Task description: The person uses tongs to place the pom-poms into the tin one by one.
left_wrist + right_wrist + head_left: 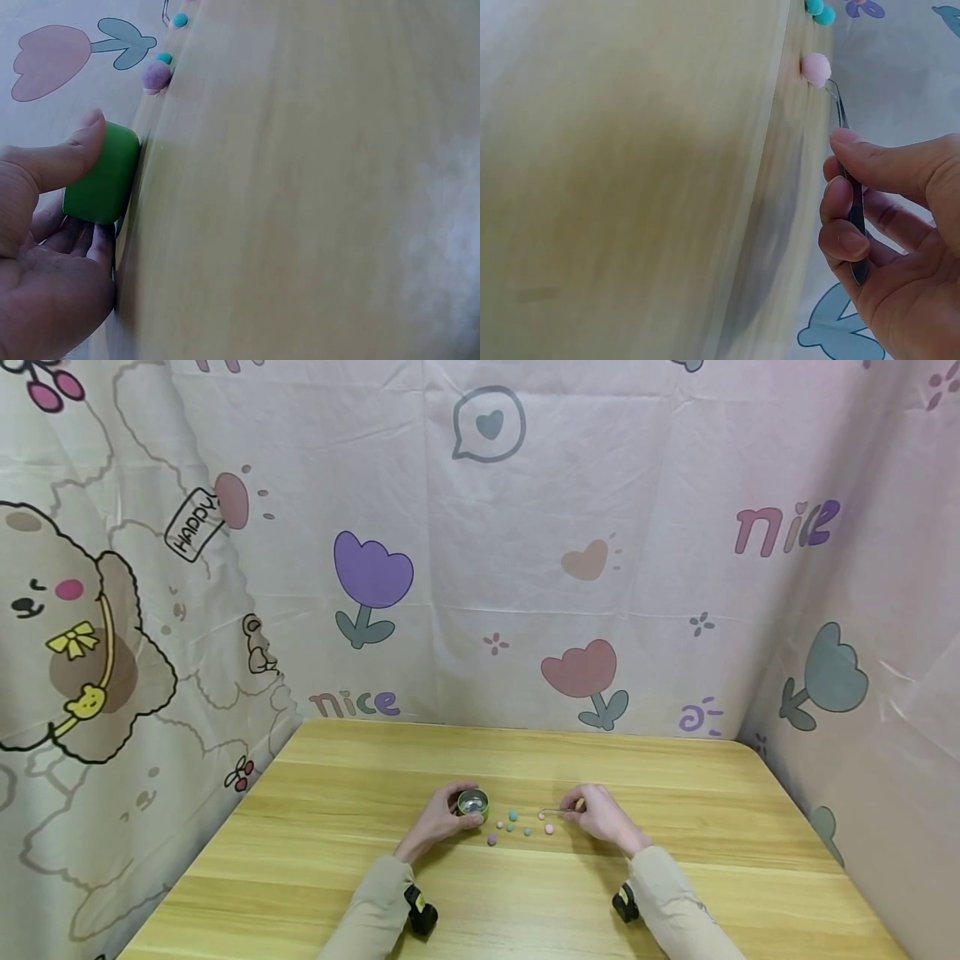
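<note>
My left hand (441,818) holds a small round green tin (106,178) by its side, thumb on the near side and fingers behind. The tin stands upright on the table, its open top and shiny inside visible in the head view. Between thumb and fingers, my right hand (602,815) pinches thin metal tweezers (857,214) with bent tips. Those tips point left and reach a small pink pom-pom (542,816). A larger pink pom-pom (549,830) lies just nearer, and in the right wrist view the tips show right beside a pink pom-pom (816,69).
Between the hands lie several more pom-poms, among them a purple one (492,839) and a teal one (513,816). The wooden table (525,910) ends at a printed cloth backdrop (487,527). Each wrist carries a black camera.
</note>
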Demonstrator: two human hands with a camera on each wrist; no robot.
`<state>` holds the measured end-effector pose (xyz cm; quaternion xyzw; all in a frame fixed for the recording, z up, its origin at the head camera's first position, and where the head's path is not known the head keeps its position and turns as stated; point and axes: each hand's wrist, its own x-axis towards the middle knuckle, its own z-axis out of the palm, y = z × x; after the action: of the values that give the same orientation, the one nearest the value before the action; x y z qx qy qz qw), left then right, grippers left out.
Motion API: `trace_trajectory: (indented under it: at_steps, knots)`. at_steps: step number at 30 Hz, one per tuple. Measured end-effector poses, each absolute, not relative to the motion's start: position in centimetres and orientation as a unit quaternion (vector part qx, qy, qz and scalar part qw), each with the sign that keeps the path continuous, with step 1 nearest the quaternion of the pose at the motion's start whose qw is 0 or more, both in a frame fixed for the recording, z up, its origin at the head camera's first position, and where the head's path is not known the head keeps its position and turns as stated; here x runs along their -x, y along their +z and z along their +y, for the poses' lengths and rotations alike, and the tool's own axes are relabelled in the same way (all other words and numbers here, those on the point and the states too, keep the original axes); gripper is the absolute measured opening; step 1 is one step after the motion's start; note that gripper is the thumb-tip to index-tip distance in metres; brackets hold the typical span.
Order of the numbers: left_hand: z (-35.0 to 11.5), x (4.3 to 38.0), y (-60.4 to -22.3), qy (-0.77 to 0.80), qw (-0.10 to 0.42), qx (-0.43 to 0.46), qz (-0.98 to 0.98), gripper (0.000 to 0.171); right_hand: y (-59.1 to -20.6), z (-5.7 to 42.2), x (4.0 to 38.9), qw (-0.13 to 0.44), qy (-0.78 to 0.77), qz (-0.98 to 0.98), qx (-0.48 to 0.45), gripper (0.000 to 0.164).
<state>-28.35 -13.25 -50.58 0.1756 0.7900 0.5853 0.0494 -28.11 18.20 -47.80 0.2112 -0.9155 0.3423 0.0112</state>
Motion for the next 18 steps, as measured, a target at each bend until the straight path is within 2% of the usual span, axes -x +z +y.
trace_trajectory:
  at_steps: [18]
  knots:
    - [-13.27,28.18,-50.44,0.588,0.055,-0.167,0.789,0.06,-47.52,17.88,27.96,0.005,0.331,-0.919,-0.216,0.005]
